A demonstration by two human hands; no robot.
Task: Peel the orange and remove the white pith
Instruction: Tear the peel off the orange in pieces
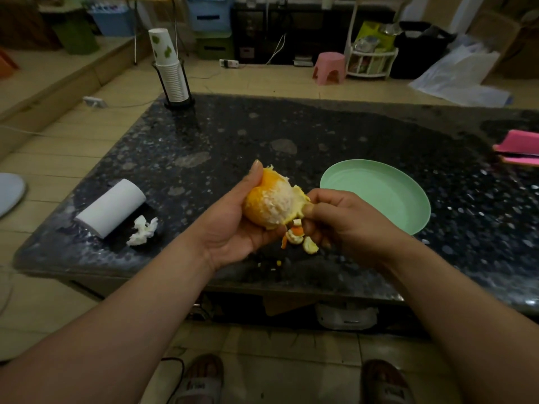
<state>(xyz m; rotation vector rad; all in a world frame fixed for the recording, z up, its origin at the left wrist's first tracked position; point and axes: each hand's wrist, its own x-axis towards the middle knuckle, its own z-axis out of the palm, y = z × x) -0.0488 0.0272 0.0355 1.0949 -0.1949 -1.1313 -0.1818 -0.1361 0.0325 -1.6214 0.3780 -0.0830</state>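
Observation:
A partly peeled orange [269,199] is cupped in my left hand [233,225] above the front of the dark speckled table [291,132]. White pith shows on its middle and orange rind remains at the left and bottom. My right hand [347,223] pinches a flap of peel [300,199] at the fruit's right side. Small torn peel pieces [302,240] lie on the table just under my hands.
An empty green plate [408,205] sits right of my hands. A white paper roll [112,208] and a crumpled tissue [143,230] lie at the left. A stack of paper cups in a holder [172,74] stands at the far left corner. A pink object [517,147] lies at the right edge.

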